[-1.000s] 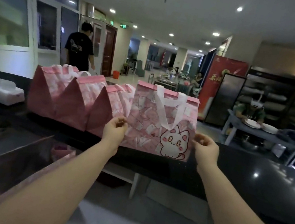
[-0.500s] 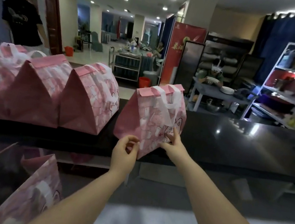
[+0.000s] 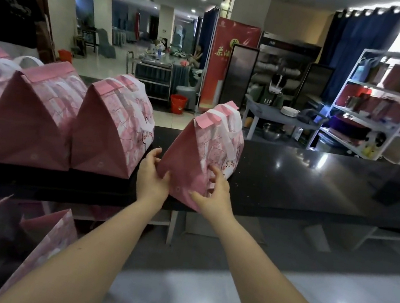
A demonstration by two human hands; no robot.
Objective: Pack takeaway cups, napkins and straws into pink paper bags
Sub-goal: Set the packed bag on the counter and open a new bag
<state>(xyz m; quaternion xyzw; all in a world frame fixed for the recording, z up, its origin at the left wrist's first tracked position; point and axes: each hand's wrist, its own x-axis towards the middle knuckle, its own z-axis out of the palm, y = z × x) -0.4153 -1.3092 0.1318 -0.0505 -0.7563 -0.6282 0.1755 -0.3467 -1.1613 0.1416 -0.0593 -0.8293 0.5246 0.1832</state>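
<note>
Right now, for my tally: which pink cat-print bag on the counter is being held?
The rightmost pink bag, apart from the row; left hand and right hand hold it.

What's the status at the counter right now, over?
Left hand, right hand both grip pink bag near its base. Bag at near edge of black counter, top folded shut. Row of bags to its left, apart.

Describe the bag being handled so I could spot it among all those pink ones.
Find the long black counter; a row of pink bags stands packed together on its left part. Yours is the lone bag just right of that row, with a gap between. It alone is gripped at its base by the left hand and right hand.
</note>
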